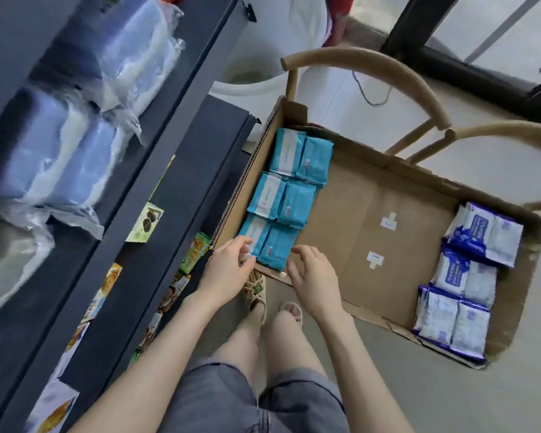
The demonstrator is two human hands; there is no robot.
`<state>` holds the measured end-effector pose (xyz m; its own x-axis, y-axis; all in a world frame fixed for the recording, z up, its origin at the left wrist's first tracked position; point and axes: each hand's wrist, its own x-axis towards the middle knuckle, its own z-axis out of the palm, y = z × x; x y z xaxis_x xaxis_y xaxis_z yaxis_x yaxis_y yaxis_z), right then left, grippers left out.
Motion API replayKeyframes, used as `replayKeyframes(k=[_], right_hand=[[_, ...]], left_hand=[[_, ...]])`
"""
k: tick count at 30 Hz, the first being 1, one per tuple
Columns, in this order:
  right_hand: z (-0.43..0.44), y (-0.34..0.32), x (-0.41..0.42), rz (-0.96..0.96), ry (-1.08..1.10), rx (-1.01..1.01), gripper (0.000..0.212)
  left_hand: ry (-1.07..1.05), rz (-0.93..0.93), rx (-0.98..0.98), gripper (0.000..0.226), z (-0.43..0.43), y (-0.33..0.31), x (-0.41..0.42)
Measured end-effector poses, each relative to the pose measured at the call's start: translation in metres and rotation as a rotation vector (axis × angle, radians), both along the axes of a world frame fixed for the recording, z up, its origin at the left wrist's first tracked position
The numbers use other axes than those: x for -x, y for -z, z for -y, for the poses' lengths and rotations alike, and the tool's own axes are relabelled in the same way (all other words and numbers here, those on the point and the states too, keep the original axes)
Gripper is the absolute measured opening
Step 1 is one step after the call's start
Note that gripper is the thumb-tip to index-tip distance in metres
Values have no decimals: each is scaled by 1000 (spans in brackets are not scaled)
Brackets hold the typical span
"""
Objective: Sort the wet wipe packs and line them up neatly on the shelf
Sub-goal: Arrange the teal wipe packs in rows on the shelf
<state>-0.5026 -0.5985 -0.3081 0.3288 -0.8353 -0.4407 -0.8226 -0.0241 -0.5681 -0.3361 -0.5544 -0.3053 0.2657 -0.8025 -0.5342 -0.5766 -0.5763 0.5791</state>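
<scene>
**A:** Why are the packs split to the two ends of the box?

**B:** To keep the kinds apart. The teal packs lie in paired rows along the left end of the cardboard box, at the centre of the frame. The blue-and-white packs lie along the right end, well apart from them, with bare cardboard between.

**A:** And the box sits on a chair?

**B:** Yes. The chair carries it just beside the shelf, which runs down the left of the frame. I judge that keeps each lift short.

**A:** What are your hands doing?

**B:** My left hand is at the nearest teal pack, lower centre. Its fingers pinch the pack's near corner, thumb below and fingertips on top. My right hand hovers just beside that row, fingers spread and loosely bent, touching nothing that I can see. I hold it there to take the row's other side.

**A:** Is any pack on the shelf yet?

**B:** None that I can see. The upper board holds wrapped bundles, the lower one snack boxes. I think the sorting is done and the lining-up has not begun.

**A:** What worries you?

**B:** The packs look soft and slick. Lifted by one corner, one could sag or slip out, so a grip from both sides seems wiser.
</scene>
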Motion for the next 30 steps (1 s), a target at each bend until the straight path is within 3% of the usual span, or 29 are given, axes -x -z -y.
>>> replayKeyframes(k=[11,19,24,30], right_hand=[[63,164,-16,-11,229,-323,27],[52,245,-28,73,567,-439,50],[48,264,-32,55,713,-453,55],[45,260,-29,109,785,-491,23]], left_hand=[[-228,-36,-291,44,68,164,-1],[-289,129,-431,74,75,240,5],[-228,292,-405,65,74,254,10],[-293,209,-363,38,78,245,6]])
